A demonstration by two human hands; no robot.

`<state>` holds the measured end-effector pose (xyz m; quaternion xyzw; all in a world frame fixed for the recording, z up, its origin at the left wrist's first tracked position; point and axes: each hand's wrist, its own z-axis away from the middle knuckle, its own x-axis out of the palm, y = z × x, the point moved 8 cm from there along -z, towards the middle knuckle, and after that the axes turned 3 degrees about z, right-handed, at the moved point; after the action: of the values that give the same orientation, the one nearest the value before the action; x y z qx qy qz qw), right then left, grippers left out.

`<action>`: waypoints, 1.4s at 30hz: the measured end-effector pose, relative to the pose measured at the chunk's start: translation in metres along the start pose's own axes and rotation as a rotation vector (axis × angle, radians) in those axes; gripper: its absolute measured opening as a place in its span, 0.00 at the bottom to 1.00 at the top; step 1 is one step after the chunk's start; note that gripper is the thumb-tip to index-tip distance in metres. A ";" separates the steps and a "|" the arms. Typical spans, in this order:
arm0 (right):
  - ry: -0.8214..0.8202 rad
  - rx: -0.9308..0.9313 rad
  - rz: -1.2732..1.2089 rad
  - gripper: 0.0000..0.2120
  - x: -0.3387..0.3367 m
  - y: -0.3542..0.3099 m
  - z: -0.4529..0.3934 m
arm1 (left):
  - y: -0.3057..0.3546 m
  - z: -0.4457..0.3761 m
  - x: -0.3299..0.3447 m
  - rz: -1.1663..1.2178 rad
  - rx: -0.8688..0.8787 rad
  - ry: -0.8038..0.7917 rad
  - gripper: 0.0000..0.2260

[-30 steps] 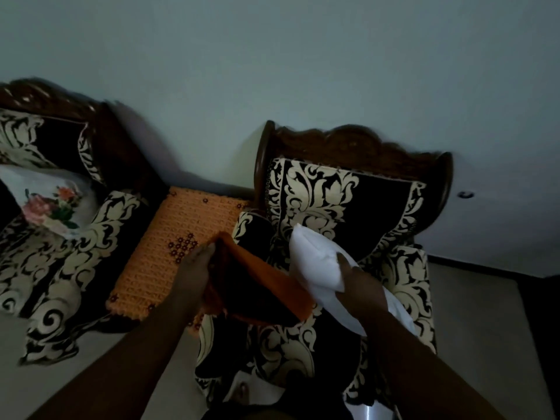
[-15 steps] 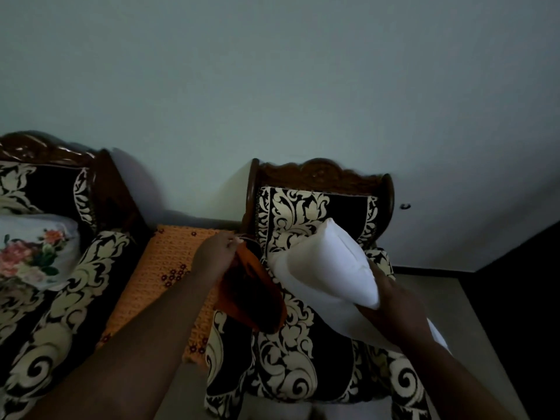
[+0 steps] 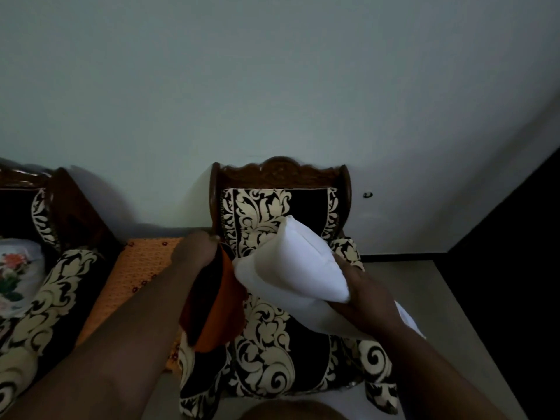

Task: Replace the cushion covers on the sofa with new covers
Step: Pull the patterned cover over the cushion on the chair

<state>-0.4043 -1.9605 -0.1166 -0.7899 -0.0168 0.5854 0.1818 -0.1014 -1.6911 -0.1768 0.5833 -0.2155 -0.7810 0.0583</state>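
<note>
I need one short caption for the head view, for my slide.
Left hand holds an orange cover, right hand grips a bare white cushion above a patterned armchair.

The armchair (image 3: 281, 338) with black and cream floral cloth and a carved wooden back stands against the pale wall (image 3: 272, 86). Above its seat, the left hand (image 3: 197, 253) grips the top edge of an orange cushion cover (image 3: 216, 301), which hangs down with its mouth open. Just right of the cover, the right hand (image 3: 363, 295) holds a white cushion insert (image 3: 291, 265), one corner touching the cover. Left of the armchair lies an orange crocheted mat (image 3: 136, 277), and further left a sofa (image 3: 51, 292) carries a floral cushion (image 3: 15, 274).
</note>
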 end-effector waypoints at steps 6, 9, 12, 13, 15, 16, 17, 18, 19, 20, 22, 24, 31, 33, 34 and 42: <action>0.075 -0.070 -0.063 0.40 -0.019 0.035 0.023 | 0.067 0.012 0.003 0.219 0.002 0.028 0.19; 0.132 -0.084 -0.114 0.38 -0.028 0.056 0.035 | 0.094 0.017 0.016 0.481 0.024 -0.037 0.18; 0.135 -0.048 -0.129 0.37 -0.033 0.077 0.042 | 0.115 0.023 0.033 0.637 0.007 -0.107 0.16; 0.135 -0.027 -0.143 0.37 -0.035 0.083 0.043 | 0.120 0.025 0.035 0.656 0.000 -0.105 0.16; 0.159 0.025 -0.188 0.36 -0.043 0.096 0.047 | 0.127 0.025 0.034 0.682 0.007 -0.052 0.16; 0.182 0.049 -0.202 0.34 -0.048 0.103 0.050 | 0.127 0.025 0.031 0.721 0.004 -0.016 0.16; 0.207 0.068 -0.205 0.33 -0.054 0.109 0.054 | 0.124 0.025 0.028 0.772 -0.016 0.010 0.16; 0.229 0.085 -0.202 0.32 -0.059 0.114 0.059 | 0.120 0.025 0.026 0.838 -0.038 0.028 0.16; 0.242 0.106 -0.199 0.32 -0.064 0.119 0.064 | 0.114 0.026 0.024 0.892 -0.065 0.034 0.16; 0.250 0.130 -0.197 0.30 -0.068 0.123 0.067 | 0.107 0.024 0.023 0.934 -0.082 0.042 0.16; 0.275 0.155 -0.192 0.26 -0.073 0.130 0.073 | 0.094 0.019 0.026 0.983 -0.125 0.031 0.19; 0.286 0.146 -0.209 0.24 -0.075 0.133 0.078 | 0.091 0.019 0.029 1.035 -0.157 0.010 0.19; 0.284 0.051 -0.252 0.22 -0.073 0.121 0.083 | 0.131 0.034 0.030 1.012 -0.048 -0.093 0.16; 0.293 0.017 -0.232 0.22 -0.073 0.104 0.078 | 0.153 0.044 0.027 0.904 0.061 -0.172 0.14; 0.286 0.006 -0.216 0.25 -0.069 0.097 0.075 | 0.165 0.050 0.025 0.851 0.115 -0.199 0.13; -0.071 -0.030 0.049 0.51 -0.001 0.036 0.032 | 0.243 0.100 0.012 0.458 0.499 -0.217 0.13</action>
<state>-0.4411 -1.9862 -0.1348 -0.7714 -0.0129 0.6172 0.1547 -0.2378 -1.8873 -0.0662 0.4297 -0.5297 -0.7284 0.0646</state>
